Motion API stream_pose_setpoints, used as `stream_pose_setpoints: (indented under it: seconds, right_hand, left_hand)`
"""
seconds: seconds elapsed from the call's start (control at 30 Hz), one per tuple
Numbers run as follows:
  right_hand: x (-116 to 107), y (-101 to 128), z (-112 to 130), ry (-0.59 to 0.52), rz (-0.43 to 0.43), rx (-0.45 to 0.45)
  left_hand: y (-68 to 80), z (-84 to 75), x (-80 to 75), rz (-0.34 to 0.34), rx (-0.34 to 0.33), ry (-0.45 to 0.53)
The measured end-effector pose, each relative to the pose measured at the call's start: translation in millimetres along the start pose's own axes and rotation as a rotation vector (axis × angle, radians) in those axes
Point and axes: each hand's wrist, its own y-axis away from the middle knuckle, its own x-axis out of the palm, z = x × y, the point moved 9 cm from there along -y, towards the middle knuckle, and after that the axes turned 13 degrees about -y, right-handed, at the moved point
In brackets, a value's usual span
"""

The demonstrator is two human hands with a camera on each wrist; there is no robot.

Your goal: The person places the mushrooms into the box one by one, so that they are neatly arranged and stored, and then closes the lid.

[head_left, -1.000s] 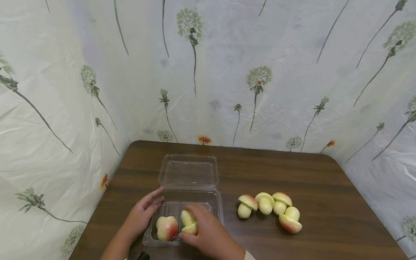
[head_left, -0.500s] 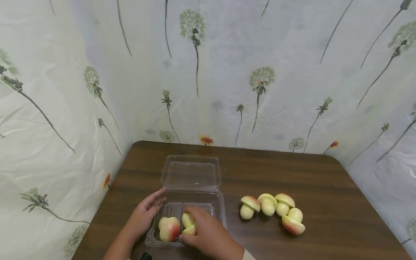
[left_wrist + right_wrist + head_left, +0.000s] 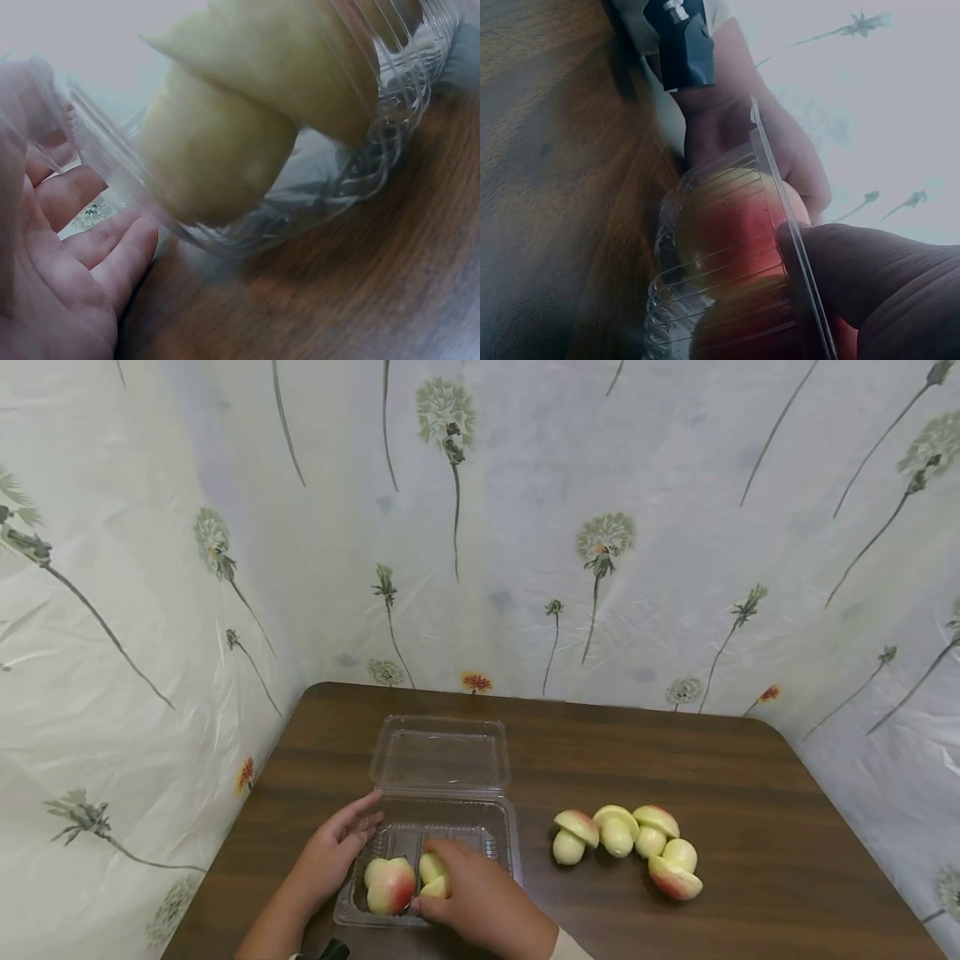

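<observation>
The right hand (image 3: pixel 480 902) grips one mushroom-shaped toy (image 3: pixel 433 875) inside the clear box (image 3: pixel 504 835), beside a second toy (image 3: pixel 389 885) there. The left hand (image 3: pixel 330 852) rests relaxed against the box's left wall. Four more toys (image 3: pixel 628 847) lie on the table (image 3: pixel 750 793), well apart to the right.

You had a dark wood-grain table (image 3: pixel 675 752) before you; on it sat an open clear clamshell box (image 3: pixel 442 760) and, well apart, 4 mushroom-shaped fruit pieces (image 3: pixel 630 847) clustered together.

Bare hands; pale cuff (image 3: pixel 564 945) at right wrist
</observation>
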Motion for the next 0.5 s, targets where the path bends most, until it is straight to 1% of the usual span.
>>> stream_pose_setpoints:
  seconds: [0.13,0.3,0.5]
  right_hand:
    - [1.6,-1.9,1.1,0.016,0.019,-0.017]
    - [4.4,-1.9,-1.8,0.061,0.044,0.002]
    - [6.5,-2.9,-3.2,0.065,0.064,0.011]
  left_hand:
    - [-0.1,-0.8,-0.2,0.002,0.003,-0.005]
    - [0.0,-1.4,0.1,0.004,0.008,-0.006]
    - [0.2,0.1,-0.3,-0.003,0.002,0.000]
